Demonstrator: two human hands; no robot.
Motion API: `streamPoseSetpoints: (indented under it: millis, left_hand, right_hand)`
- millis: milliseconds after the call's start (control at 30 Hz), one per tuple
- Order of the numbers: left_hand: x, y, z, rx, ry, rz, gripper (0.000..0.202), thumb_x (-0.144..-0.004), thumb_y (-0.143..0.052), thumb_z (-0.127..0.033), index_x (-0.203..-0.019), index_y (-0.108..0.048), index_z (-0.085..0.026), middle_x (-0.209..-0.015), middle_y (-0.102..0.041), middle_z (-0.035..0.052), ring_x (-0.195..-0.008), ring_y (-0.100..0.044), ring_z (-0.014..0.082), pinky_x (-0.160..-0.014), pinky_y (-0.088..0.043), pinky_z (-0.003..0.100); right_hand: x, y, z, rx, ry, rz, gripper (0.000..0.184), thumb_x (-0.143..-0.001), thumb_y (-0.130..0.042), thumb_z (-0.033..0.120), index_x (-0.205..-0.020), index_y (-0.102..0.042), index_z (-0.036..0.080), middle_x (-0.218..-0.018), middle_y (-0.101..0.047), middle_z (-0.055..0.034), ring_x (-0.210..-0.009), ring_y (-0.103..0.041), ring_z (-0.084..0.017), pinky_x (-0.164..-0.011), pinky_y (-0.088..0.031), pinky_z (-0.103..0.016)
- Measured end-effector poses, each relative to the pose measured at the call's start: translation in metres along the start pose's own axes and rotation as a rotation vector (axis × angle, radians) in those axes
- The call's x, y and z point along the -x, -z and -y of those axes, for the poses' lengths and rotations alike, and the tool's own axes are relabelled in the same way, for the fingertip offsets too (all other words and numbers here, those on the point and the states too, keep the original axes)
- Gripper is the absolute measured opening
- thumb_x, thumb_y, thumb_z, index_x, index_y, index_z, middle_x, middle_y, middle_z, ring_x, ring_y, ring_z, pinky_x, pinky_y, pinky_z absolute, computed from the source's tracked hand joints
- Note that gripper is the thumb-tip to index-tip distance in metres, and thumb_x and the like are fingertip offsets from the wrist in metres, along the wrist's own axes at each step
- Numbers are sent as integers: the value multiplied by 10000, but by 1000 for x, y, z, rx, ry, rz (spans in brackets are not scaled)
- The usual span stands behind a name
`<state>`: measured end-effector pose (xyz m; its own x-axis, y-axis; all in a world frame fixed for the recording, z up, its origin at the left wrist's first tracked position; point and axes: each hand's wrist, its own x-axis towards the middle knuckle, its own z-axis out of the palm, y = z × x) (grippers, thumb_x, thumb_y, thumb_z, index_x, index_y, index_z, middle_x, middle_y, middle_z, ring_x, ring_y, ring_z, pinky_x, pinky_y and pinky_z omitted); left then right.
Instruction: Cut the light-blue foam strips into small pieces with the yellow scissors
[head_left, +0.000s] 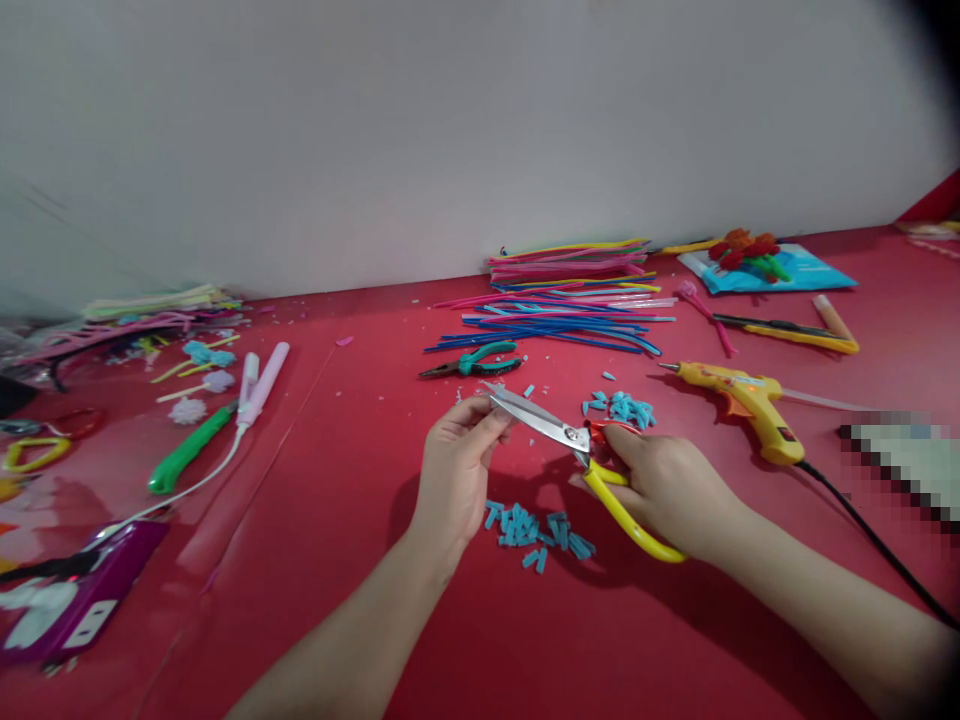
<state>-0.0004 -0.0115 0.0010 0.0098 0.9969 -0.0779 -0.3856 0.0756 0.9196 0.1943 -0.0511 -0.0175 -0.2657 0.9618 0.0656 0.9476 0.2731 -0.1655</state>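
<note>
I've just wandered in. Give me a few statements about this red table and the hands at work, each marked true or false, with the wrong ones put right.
1. The right hand holds the scissors. True.
2. The glue gun is blue. False: the glue gun is yellow.
3. The left hand is at the tip end of the scissors. True.
4. The small blue pieces are all in one pile. False: there is a nearer pile and a farther pile, with a few loose bits.
5. The pliers lie between the hands and the wall. True.
</note>
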Motion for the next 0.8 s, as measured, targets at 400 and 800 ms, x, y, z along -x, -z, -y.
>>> streamPoseSetpoints:
  millis: [400,800]
  left_hand:
    - [-1,1,1,-10,4,12,87,-641,-621,-168,-727,-624,-162,-660,-550,-14,-594,-469,68,-610,-386,200]
    - [11,-9,9,-725,-141,303,44,-668,-563,-213,-666,-596,-182,-659,-564,8,-647,-507,135,-635,-389,258]
  right_hand:
    - [-2,2,-2,-8,-34,5,394,-749,-326,576,-680,-429,202,-499,-484,-3,-429,-410,-116,-443,-147,-245]
    - [-12,15,19,-1051,-317,45,209,-681,-513,389,-715,-493,184,-426,-360,80,-376,-316,-61,-381,-248,-199]
